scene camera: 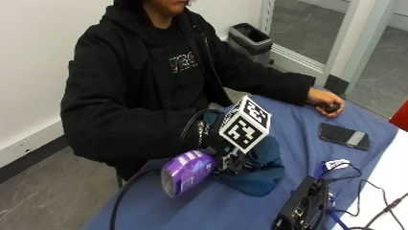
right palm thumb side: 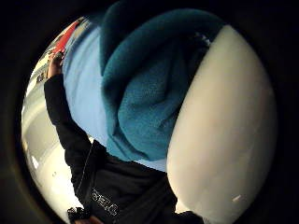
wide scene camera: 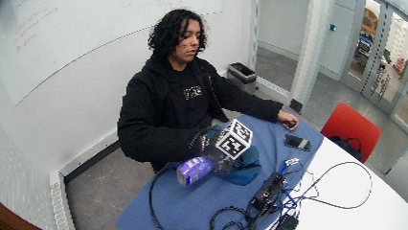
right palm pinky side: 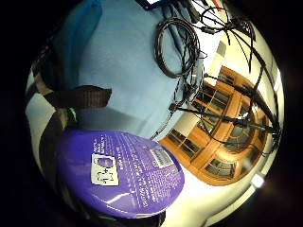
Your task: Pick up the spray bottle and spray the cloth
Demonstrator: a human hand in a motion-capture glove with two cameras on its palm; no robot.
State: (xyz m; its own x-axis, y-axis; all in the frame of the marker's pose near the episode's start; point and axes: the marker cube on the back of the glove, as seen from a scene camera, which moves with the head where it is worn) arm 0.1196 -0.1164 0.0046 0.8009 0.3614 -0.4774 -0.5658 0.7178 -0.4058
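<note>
The purple plastic spray bottle (scene camera: pixel 186 171), lower left of centre in the outside view, is already off the blue tablecloth (scene camera: pixel 357 158) and lies on its side in the black-gloved right hand (scene camera: pixel 220 143), fingers wrapped round it. Just right lies the crumpled teal cloth (scene camera: pixel 258 175) (spraying looks still to do).
</note>
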